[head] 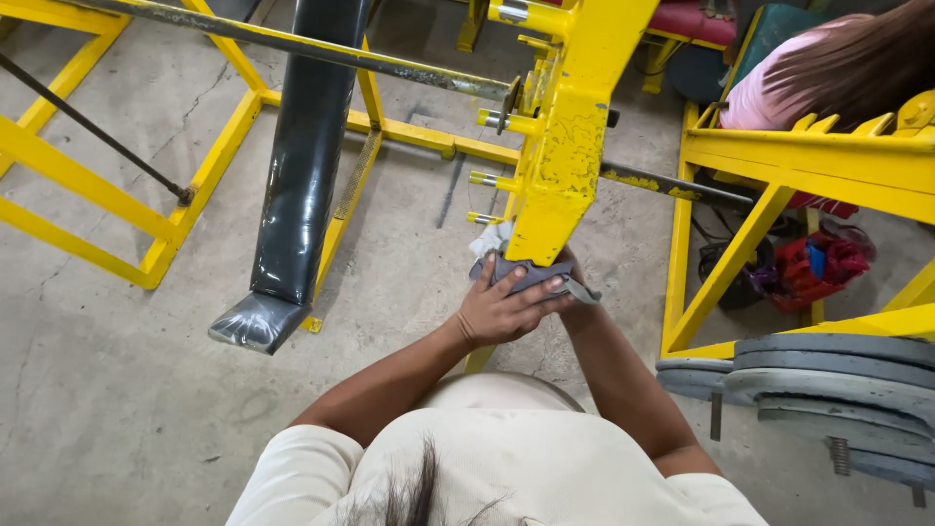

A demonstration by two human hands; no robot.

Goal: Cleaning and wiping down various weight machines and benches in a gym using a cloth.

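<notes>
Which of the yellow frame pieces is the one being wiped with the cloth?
The chipped yellow upright in the middle: both the left hand and right hand press a grey cloth against its lower end. The other yellow frames stand untouched at either side.

Even, soft daylight across the concrete floor, no hard shadows anywhere. A long glare streak runs down the glossy black pad, and its wrapped tip shines too. Yellow paint on the frame reads bright, not blown out. Focus is sharp centrally; wide-lens bending shows toward the edges.
</notes>
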